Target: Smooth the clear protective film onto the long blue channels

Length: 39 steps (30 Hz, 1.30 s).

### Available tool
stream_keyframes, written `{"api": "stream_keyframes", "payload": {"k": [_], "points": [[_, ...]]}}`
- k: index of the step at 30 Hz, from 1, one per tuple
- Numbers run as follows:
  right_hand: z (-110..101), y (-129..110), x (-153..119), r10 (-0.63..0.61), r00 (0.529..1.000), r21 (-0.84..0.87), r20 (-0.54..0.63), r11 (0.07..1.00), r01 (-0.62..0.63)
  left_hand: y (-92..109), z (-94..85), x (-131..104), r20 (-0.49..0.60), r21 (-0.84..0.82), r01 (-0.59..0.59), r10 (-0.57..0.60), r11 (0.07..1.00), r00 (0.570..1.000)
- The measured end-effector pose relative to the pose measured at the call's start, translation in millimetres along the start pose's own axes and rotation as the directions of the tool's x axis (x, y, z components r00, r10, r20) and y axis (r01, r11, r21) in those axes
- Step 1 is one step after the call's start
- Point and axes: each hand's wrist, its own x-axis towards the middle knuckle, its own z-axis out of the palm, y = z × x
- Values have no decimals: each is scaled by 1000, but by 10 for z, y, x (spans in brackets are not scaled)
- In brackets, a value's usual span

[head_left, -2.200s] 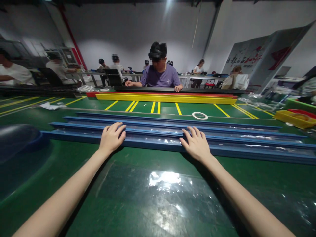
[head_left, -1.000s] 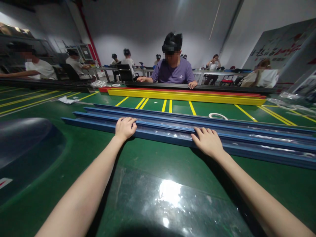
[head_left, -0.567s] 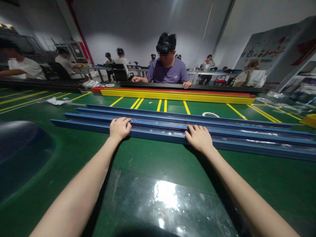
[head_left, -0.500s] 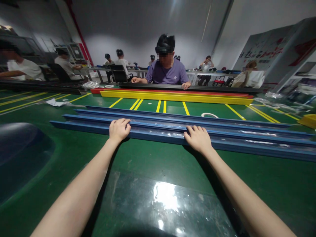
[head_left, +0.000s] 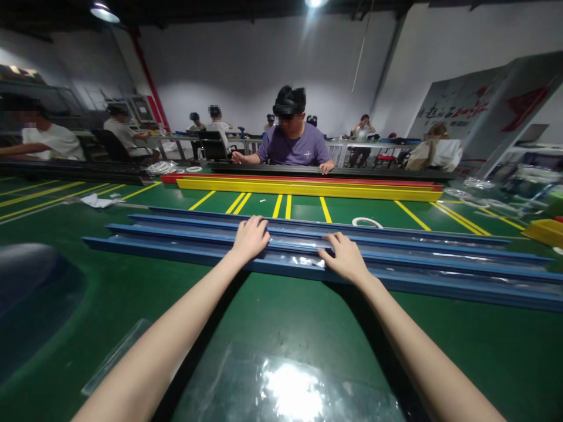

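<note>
Three long blue channel-shaped strips [head_left: 176,251] lie side by side across the green table, with shiny clear film inside them. My left hand [head_left: 250,239] rests over the strips left of centre, fingers reaching past the nearest one and bent at the tips, thumb apart. To the right, my right hand [head_left: 345,258] lies over the nearest strips with its thumb spread away from its fingers. Neither hand visibly grips a strip; the undersides of the fingers are hidden.
Clear plastic sheet [head_left: 229,381] lies on the table below my hands. Beyond the strips are a white tape ring [head_left: 367,223], yellow channel [head_left: 308,190], red channel [head_left: 169,178] and black channel [head_left: 387,174]. Opposite, a person in a purple shirt [head_left: 292,146] sits with hands by the black channel.
My left hand has slid right along the blue strips, closer to my right hand. My right hand has shifted slightly, its thumb now further from its fingers. The view has tilted up.
</note>
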Motion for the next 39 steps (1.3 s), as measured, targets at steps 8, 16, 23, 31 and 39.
{"api": "stream_keyframes", "payload": {"k": [8,16,23,31,39], "points": [[37,295,438,15,999,-64,41,998,-13,680,176,501,150,-141,-238,258,961,954],[190,151,706,-10,983,-55,185,998,21,681,381,558,203,-193,-140,179,971,963],[235,139,816,-41,981,-90,190,994,59,603,414,623,280,-215,-158,216,964,936],[217,238,892,-82,972,-61,219,993,97,567,452,726,303,-217,-159,221,963,927],[149,255,1022,-40,967,-175,253,981,86,455,383,956,378,-133,-151,191,980,906]]}}
